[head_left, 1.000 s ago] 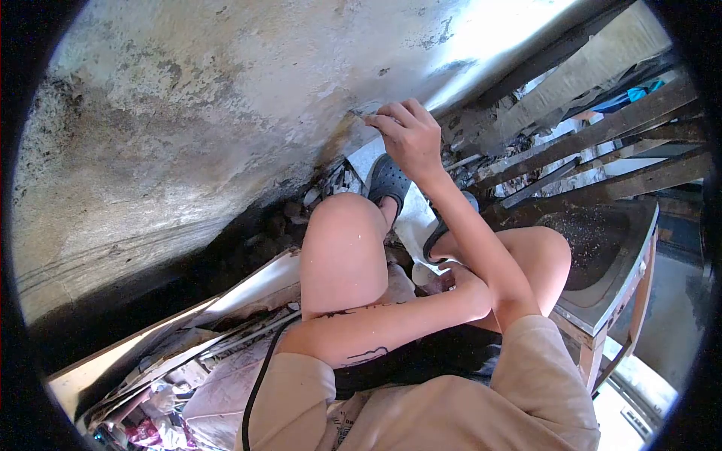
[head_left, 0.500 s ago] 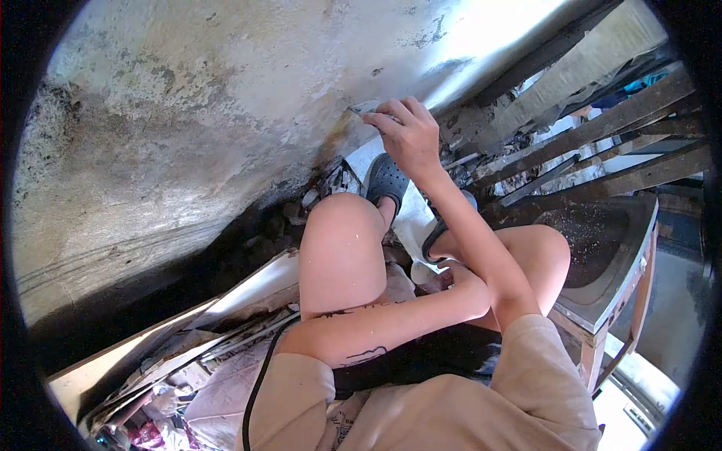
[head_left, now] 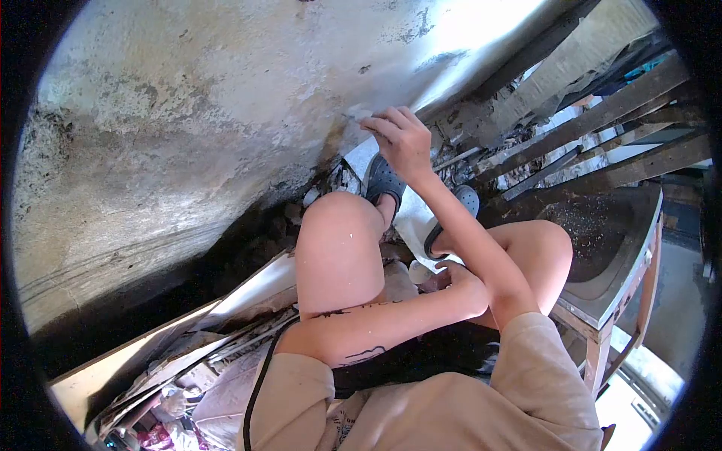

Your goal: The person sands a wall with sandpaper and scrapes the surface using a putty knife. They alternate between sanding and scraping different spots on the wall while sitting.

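Observation:
Up at the stained wall (head_left: 226,113), my right hand (head_left: 402,143) is closed in a pinch on a small thin tool (head_left: 350,117). The tool's tip is at or very near the wall, beside a brownish patch. Low between my knees, my left hand (head_left: 451,276) is bent inward and curled, partly hidden by its wrist. A small whitish rounded object (head_left: 420,272) shows at its fingertips; what exactly the hand grips is unclear. My right forearm passes above the left hand.
Dark clogs (head_left: 385,180) are on my feet, over a pale sheet (head_left: 410,218). Wooden slats (head_left: 587,143) and a dark-seated chair (head_left: 602,301) stand at the right. Boards (head_left: 248,286) and bagged clutter (head_left: 177,406) lie at the lower left. Rubble lines the wall's foot.
The view has shifted slightly. My right hand has moved a little left and down with the tool, and more of the right clog shows. The left hand looks unchanged.

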{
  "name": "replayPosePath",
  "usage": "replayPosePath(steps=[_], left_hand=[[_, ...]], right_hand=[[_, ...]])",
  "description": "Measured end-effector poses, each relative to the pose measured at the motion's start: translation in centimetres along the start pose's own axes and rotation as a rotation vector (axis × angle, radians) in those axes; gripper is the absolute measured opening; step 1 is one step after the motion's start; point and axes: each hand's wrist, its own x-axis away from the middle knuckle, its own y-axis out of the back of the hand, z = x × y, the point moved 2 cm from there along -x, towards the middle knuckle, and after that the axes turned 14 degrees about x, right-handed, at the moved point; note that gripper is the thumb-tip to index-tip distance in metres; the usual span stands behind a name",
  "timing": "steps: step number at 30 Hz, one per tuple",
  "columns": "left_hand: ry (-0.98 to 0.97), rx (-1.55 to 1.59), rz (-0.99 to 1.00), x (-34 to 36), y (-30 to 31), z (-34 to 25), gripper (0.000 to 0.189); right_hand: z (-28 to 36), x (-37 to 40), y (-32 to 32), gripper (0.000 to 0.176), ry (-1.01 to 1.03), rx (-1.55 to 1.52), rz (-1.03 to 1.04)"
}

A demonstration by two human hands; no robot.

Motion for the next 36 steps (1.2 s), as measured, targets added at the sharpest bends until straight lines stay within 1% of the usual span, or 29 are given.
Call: replayPosePath(steps=[4, 7, 9, 10, 12, 13, 14, 16, 18, 20, 21, 23, 24, 25, 28, 31, 32, 33, 35, 36], left_hand=[[-0.004, -0.006, -0.023, 0.7, 0.7, 0.1, 0.041], [0.044, -0.057, 0.037, 0.7, 0.7, 0.2, 0.041], [0.043, -0.042, -0.035, 1.1, 0.6, 0.2, 0.042], [0.041, -0.048, -0.034, 0.4, 0.4, 0.1, 0.042], [0.079, -0.063, -0.003, -1.2, -0.4, -0.1, 0.042], [0.082, -0.074, -0.001, -0.9, -0.3, -0.1, 0.042], [0.066, -0.064, 0.034, -0.5, -0.3, 0.0, 0.04], [0.052, -0.035, 0.077, -0.1, -0.4, 0.3, 0.039], [0.053, -0.02, 0.032, -1.1, -1.2, 0.1, 0.038], [0.057, -0.035, -0.004, -3.4, -2.7, 0.2, 0.038], [0.011, -0.082, -0.187, -7.8, -5.9, 0.8, 0.038], [-0.035, -0.135, -0.37, -7.2, -5.2, 0.8, 0.038], [0.009, -0.077, -0.212, -1.8, -1.4, 0.3, 0.038], [0.052, -0.017, -0.053, 1.3, 0.5, 0.0, 0.038], [0.082, -0.012, -0.064, 0.4, 0.0, 0.1, 0.037], [0.065, -0.018, -0.073, -0.1, -0.3, 0.0, 0.037], [0.066, -0.018, -0.072, -1.9, -1.7, 0.4, 0.037], [0.028, -0.047, -0.1, -5.2, -4.1, 0.9, 0.037], [-0.011, -0.073, -0.128, -5.2, -4.2, 1.3, 0.036], [0.032, -0.023, -0.181, -4.8, -3.7, 1.3, 0.037]], right_hand=[[-0.1, -1.3, 0.4, 0.02, 0.002, -0.036, -0.091], [0.1, -1.6, 0.3, 0.02, 0.011, -0.019, -0.103], [0.0, -1.4, 0.2, 0.019, 0.0, -0.011, -0.083], [-0.2, -1.1, 0.3, 0.019, -0.003, -0.006, -0.086], [-0.5, 0.1, -0.7, 0.016, 0.21, 0.105, 0.14], [-0.1, 0.8, -0.8, 0.016, 0.25, 0.126, 0.216], [-0.1, 1.0, -1.0, 0.016, 0.24, 0.131, 0.203], [0.2, 1.2, -0.9, 0.018, 0.106, 0.055, 0.112], [0.5, 0.4, 0.0, 0.02, 0.1, 0.046, 0.086], [0.4, -0.8, 0.8, 0.022, 0.059, 0.022, -0.077], [0.2, -1.0, 0.8, 0.022, 0.057, 0.024, -0.08], [-0.1, -1.4, 0.9, 0.022, 0.066, 0.034, -0.109], [-0.1, -1.5, 0.9, 0.022, 0.062, 0.035, -0.112], [-0.1, -1.5, 0.9, 0.023, 0.063, 0.04, -0.107], [-0.1, -1.2, 0.8, 0.024, 0.067, 0.04, -0.095], [-0.1, -0.8, 0.5, 0.025, 0.086, 0.03, -0.093], [0.0, -0.8, 0.5, 0.025, 0.104, 0.024, -0.094], [0.1, -0.8, 0.5, 0.025, 0.104, 0.023, -0.093], [0.3, -1.1, 0.7, 0.023, 0.075, 0.03, -0.124], [0.3, -1.1, 0.7, 0.023, 0.075, 0.029, -0.122]])
